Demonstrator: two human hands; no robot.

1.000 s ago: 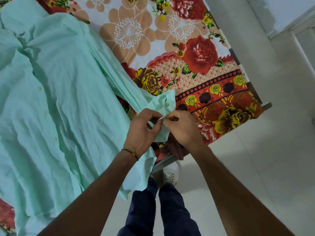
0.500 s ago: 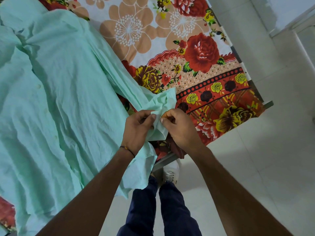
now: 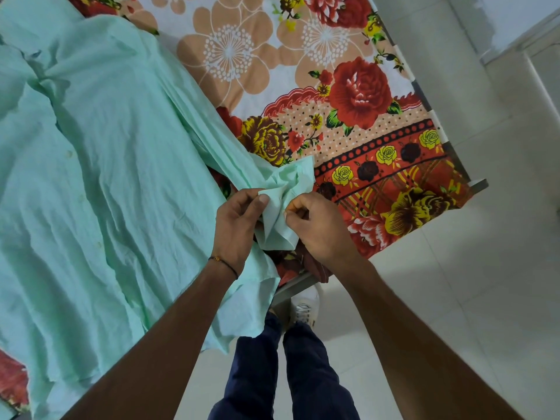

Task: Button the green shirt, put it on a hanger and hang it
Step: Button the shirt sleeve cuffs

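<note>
The pale green shirt lies spread and wrinkled over the left half of the bed, its button placket running down the middle. One sleeve stretches to the right, ending in a cuff near the bed's front edge. My left hand pinches the cuff's left flap between thumb and fingers. My right hand pinches the cuff's right side with curled fingers. The two hands are a few centimetres apart with the cuff cloth between them. No hanger is in view.
A floral bedsheet in red, orange and yellow covers the bed. The bed's metal frame edge runs just below my hands. White tiled floor lies to the right. My legs in dark trousers and a white shoe stand below.
My hands, pressed together on the cuff a second ago, have drawn slightly apart and lifted, spreading the cuff open between them. The shirt body has not moved.
</note>
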